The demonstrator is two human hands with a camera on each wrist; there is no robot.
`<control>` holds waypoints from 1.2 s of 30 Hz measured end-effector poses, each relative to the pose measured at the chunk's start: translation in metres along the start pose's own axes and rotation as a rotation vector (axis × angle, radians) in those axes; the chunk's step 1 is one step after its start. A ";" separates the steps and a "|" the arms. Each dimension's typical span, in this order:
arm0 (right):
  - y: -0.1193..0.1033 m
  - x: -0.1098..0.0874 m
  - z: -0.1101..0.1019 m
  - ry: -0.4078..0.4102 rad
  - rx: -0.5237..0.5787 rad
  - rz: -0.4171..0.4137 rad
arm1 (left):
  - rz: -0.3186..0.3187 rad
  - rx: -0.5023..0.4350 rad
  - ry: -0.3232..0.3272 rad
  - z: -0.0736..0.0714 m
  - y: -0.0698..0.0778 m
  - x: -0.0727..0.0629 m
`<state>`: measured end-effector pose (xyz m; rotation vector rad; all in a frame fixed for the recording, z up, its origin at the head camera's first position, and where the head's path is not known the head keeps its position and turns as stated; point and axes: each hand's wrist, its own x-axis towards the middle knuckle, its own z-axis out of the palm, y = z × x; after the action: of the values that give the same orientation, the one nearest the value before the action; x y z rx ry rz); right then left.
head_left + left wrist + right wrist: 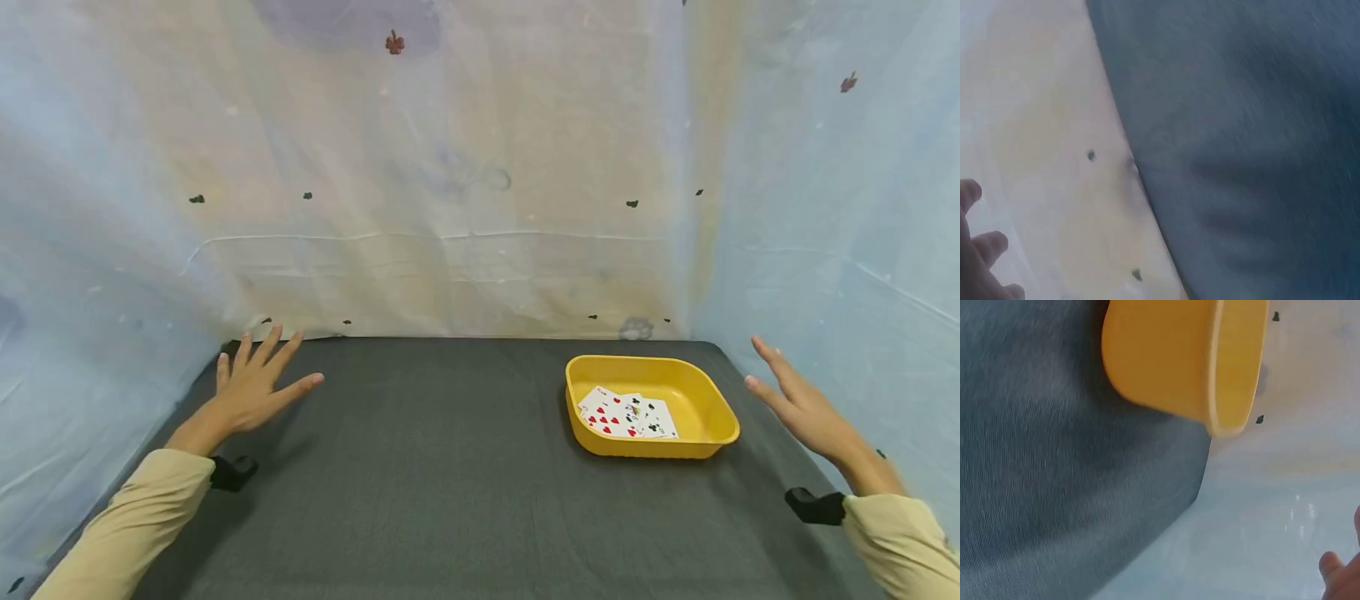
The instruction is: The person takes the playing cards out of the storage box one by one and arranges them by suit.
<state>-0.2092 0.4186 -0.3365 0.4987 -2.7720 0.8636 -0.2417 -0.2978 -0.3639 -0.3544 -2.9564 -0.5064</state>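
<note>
On the right side of the dark table stands a yellow tray [712,408] with rounded corners. Several playing cards [611,414] lie face up and overlapping inside it, hearts and clubs showing. My right hand [806,417] is held to the right of the tray, fingers straight and holding nothing. In the right wrist view the tray's outer wall [1160,356] fills the top, and a bit of the hand [1341,578] shows at the lower right. Over the table's far left part my left hand [243,396] is spread wide, its palm downward and nothing in it.
A dark grey cloth [420,467] covers the table. Pale patterned curtains [465,167] hang behind it and along both sides, close to the table's edges. Black straps [816,506] sit at both wrists, below beige sleeves.
</note>
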 end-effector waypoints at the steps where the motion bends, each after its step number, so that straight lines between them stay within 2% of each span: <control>1: 0.000 0.000 0.001 0.009 0.025 -0.002 | 0.007 -0.020 0.006 0.000 0.002 0.001; 7: -0.001 -0.001 0.006 0.073 0.143 0.009 | 0.056 -0.124 0.036 0.002 0.017 0.008; 12: -0.002 0.002 0.012 0.154 0.175 0.041 | 0.076 -0.228 0.066 0.003 0.030 0.014; 20: 0.001 0.009 0.028 0.333 0.229 0.040 | 0.117 -0.351 0.160 0.004 0.053 0.025; 26: 0.005 0.011 0.038 0.383 0.324 0.091 | 0.160 -0.427 0.227 0.008 0.067 0.035; 30: 0.011 0.012 0.044 0.426 0.471 0.132 | 0.175 -0.480 0.269 0.012 0.077 0.042; 34: 0.018 0.009 0.049 0.472 0.695 0.171 | 0.181 -0.524 0.279 0.016 0.091 0.049; 36: 0.021 0.006 0.051 0.477 0.754 0.201 | 0.202 -0.550 0.284 0.018 0.098 0.053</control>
<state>-0.2272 0.4038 -0.3873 0.0795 -2.0196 1.8061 -0.2695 -0.1909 -0.3418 -0.5681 -2.4331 -1.2242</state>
